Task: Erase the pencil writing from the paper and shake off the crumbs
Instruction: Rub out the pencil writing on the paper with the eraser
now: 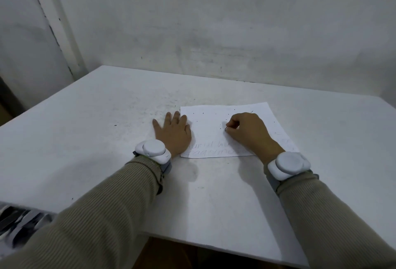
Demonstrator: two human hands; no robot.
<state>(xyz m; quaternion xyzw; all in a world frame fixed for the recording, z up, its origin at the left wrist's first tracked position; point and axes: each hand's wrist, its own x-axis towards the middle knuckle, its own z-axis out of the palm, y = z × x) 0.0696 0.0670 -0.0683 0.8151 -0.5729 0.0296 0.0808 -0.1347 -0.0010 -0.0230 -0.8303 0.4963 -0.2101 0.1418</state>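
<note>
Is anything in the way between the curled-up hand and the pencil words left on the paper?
Nothing visible. The right hand rests curled on the white paper sheet, and the faint grey pencil writing lies on bare paper just nearer the person. The left hand lies flat on the sheet's left edge, beside the writing.

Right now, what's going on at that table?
A person is mid-erasing. The left hand lies flat, holding the paper down by its left edge on the table. The right hand is curled over the sheet's middle, pinching something too small to make out, probably an eraser. Along the near edge pencil writing shows, and dark crumbs dot the sheet.
</note>
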